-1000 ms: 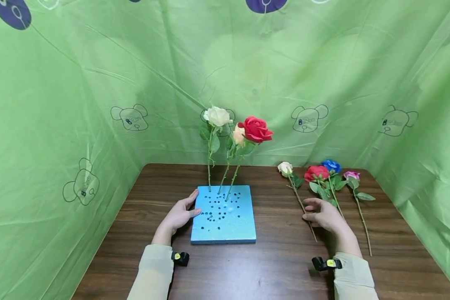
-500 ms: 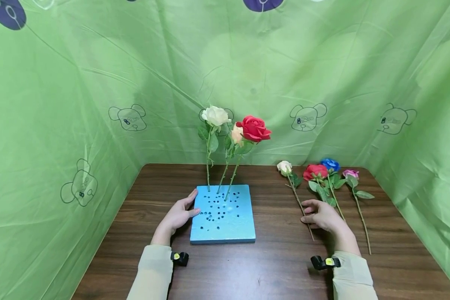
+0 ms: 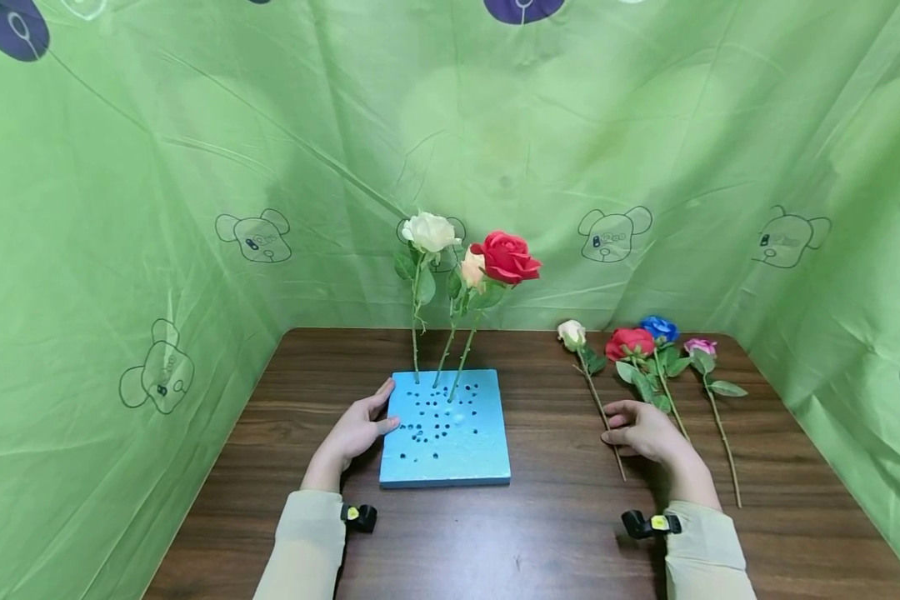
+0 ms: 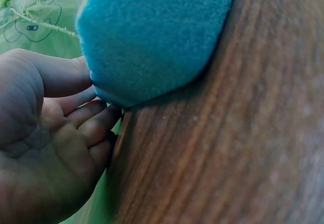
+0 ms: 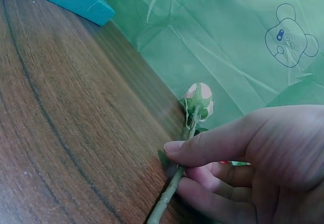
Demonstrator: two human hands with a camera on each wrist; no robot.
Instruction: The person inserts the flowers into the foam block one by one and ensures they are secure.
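A blue foam board (image 3: 450,462) dotted with holes lies on the table. A white rose (image 3: 430,232), a peach rose (image 3: 472,268) and a red rose (image 3: 508,257) stand in its far part. My left hand (image 3: 354,430) holds the board's left edge, thumb at the top edge and fingers against the side; some fingertips are hidden in the left wrist view. Over on the right, my right hand (image 3: 645,429) pinches the stem of a pale rose (image 5: 200,100) between thumb and fingers. Its bloom points toward the far edge of the table.
Right of the pale rose lie another red rose (image 3: 630,343), a blue rose (image 3: 658,327) and a pink rose (image 3: 701,347), their leaves partly overlapping. Green cloth (image 3: 330,167) encloses the brown wooden table (image 3: 555,533) at the back and sides.
The pale rose's stem has shifted slightly within the right hand's reach, its lower end a little to the left. The left hand and the board stay put; the view drifts slightly.
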